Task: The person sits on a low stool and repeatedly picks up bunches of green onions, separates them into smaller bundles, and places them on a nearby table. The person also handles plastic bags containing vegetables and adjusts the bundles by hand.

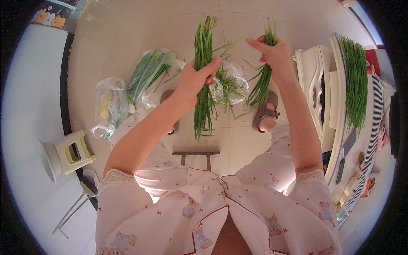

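Observation:
My left hand point(199, 76) is closed around a thick bundle of long green leaves, seemingly garlic chives point(204, 47), its pale stem ends pointing away from me. To the right, my right hand point(271, 51) grips a thinner bunch of chives point(262, 84), with its leaves hanging back over my shoe; this hand is slightly blurred. Between the hands, on the floor, loose trimmings point(227, 84) lie on a clear plastic bag point(244, 86). More chives in a clear bag point(149, 71) rest on the floor at the left.
A clear bag with a yellowish item point(106, 103) lies at the left, near a stool point(75, 153) bearing a round basin. On the right, a white cabinet point(338, 127) holds a long pile of chives point(354, 83), a phone point(349, 143) and a remote control point(340, 172).

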Demonstrator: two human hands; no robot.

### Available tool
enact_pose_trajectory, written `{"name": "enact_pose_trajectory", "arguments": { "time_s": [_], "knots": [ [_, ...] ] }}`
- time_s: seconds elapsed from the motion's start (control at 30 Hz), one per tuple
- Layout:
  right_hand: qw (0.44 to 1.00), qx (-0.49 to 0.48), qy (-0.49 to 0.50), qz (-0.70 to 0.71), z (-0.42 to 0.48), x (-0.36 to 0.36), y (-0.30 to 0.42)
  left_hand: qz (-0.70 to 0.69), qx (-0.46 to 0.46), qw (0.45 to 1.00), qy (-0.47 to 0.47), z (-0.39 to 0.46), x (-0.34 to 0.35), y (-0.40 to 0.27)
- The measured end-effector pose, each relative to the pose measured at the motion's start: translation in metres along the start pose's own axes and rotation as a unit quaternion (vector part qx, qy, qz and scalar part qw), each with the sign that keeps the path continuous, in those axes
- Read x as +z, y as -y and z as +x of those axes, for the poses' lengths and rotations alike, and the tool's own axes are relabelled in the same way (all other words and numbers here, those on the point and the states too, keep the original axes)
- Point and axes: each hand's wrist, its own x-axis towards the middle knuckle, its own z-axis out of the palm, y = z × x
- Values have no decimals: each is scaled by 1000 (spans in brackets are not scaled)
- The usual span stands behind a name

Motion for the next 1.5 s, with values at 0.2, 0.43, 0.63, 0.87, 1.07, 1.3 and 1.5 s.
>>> {"name": "enact_pose_trajectory", "arguments": {
  "time_s": [0.2, 0.43, 0.63, 0.87, 1.07, 1.3, 1.5],
  "knots": [
    [987, 76, 135, -38, 4, 3, -19, -18, -6, 1000, -20, 3, -3, 0],
    [985, 56, 137, -91, -10, 8, -9, -24, -7, 1000, 0, 3, -2, -2],
    [979, 104, 175, 5, -8, 10, -12, -36, -8, 999, 12, 3, -1, -2],
    [910, 124, 220, 327, -21, 23, -10, -139, -97, 981, 98, 3, 7, -1],
    [914, 89, 100, 384, 2, 3, -19, -215, -90, 966, 112, 11, -3, 6],
    [935, 2, -156, 320, 35, -44, -29, -177, -43, 983, 6, 10, -10, 0],
    [899, -72, -289, 323, 38, -68, -13, -176, -10, 981, -78, 11, -14, 5]
  ]
}}
